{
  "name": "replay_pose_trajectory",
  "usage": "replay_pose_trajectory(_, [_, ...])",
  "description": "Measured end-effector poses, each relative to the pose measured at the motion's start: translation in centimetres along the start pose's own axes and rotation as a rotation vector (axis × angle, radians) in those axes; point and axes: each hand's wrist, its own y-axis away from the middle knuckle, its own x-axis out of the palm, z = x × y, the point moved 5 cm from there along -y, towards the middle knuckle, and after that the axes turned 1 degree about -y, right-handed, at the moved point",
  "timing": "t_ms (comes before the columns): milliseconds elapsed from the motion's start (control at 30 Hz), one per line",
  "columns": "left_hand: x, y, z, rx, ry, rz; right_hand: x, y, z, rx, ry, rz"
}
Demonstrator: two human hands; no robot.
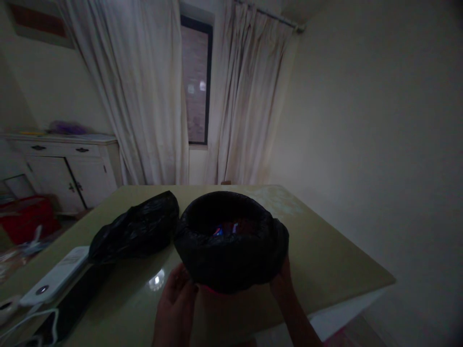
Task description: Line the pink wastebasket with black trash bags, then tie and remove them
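Note:
A round bin stands near the front of the table, a sliver of its pinkish-red side showing under a black bin bag that lines it and folds over its rim. Inside, small blue and reddish items lie in shadow. My left hand is closed at the lower left edge of the bag, fingers bent against it. On the other side, my right hand grips the bag's right edge, its fingertips hidden behind the plastic.
Another black plastic bag lies crumpled to the left on the glossy table. Beside it are a white power-bank-like device, a dark strip and a white cable. A wall rises at the right; a white cabinet stands back left.

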Motion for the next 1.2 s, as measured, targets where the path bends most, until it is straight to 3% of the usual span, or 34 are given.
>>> replay_pose_trajectory(67, [0.2, 0.5, -2.8, 0.437, -0.226, -0.015, 0.1, -1.1, 1.3, -0.072, 0.035, 0.013])
replay_pose_trajectory(133, [1.8, 1.7, -5.6, 0.858, -0.490, 0.002, 0.2, -2.3, 2.6, -0.120, 0.065, 0.047])
replay_pose_trajectory(167, [3.1, 2.1, -6.8, 1.012, -0.616, 0.058, 0.3, -2.9, 3.2, -0.128, 0.075, 0.075])
replay_pose_trajectory(233, [6.4, 2.2, -8.1, 1.143, -0.858, 0.330, 0.4, -4.4, 4.4, -0.142, 0.101, 0.147])
replay_pose_trajectory(267, [7.9, 2.2, -8.5, 1.178, -0.950, 0.466, 0.4, -5.3, 5.0, -0.149, 0.125, 0.186])
replay_pose_trajectory(333, [10.0, 2.1, -9.2, 1.232, -1.057, 0.596, 0.9, -7.2, 6.4, -0.155, 0.212, 0.300])
replay_pose_trajectory(433, [11.4, 2.1, -9.4, 1.330, -1.118, 0.575, 2.6, -10.4, 8.4, -0.147, 0.362, 0.525])
replay_pose_trajectory(567, [11.6, 2.5, -8.7, 1.374, -1.096, 0.541, 7.0, -13.6, 11.4, -0.249, 0.417, 0.800])
replay_pose_trajectory(667, [11.7, 2.1, -8.0, 1.219, -1.090, 0.617, 11.3, -14.2, 13.7, -0.341, 0.397, 0.972])
replay_pose_trajectory(767, [11.9, 1.1, -7.5, 0.929, -0.992, 0.687, 14.8, -13.6, 16.4, -0.446, 0.330, 1.059])
replay_pose_trajectory(833, [11.6, 0.7, -7.4, 0.816, -0.895, 0.698, 15.8, -13.4, 18.3, -0.535, 0.232, 0.995])
replay_pose_trajectory(933, [10.2, 0.8, -7.7, 0.865, -0.862, 0.652, 14.4, -14.6, 19.5, -0.587, 0.069, 0.631])
replay_pose_trajectory(1067, [6.1, 0.5, -8.9, 0.938, -0.764, 0.431, 8.4, -17.2, 18.0, -0.449, -0.009, 0.031])
replay_pose_trajectory(1200, [3.9, -1.1, -10.4, 0.948, -0.671, 0.231, 2.8, -18.4, 17.2, -0.426, 0.042, -0.281])
